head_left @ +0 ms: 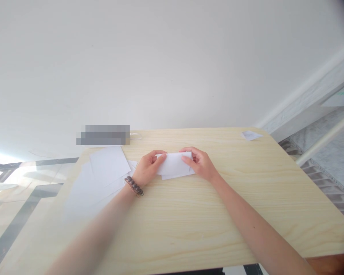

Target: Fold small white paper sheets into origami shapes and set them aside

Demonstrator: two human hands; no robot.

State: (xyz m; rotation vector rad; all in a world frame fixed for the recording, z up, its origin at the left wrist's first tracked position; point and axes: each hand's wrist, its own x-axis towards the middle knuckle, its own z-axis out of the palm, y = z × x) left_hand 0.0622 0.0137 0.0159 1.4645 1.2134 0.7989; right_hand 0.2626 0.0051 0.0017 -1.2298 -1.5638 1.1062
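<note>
Both hands grip a folded sheet of white paper [173,164] above the middle of the wooden table. My left hand [149,165] pinches its left end, thumb on the near face and fingers behind. At the right end, my right hand [199,162] holds it the same way, thumb on the front and fingers curled over the top edge. A lower flap or layer of paper shows at a slant beneath the folded edge. A dark beaded bracelet [135,186] is on my left wrist.
Loose white sheets [110,162] overlap on the table's left side. A small folded paper [251,135] lies at the far right corner. A blurred-out object [103,135] and a white cord [136,135] are at the back left. The wall [172,68] rises behind the table [172,225].
</note>
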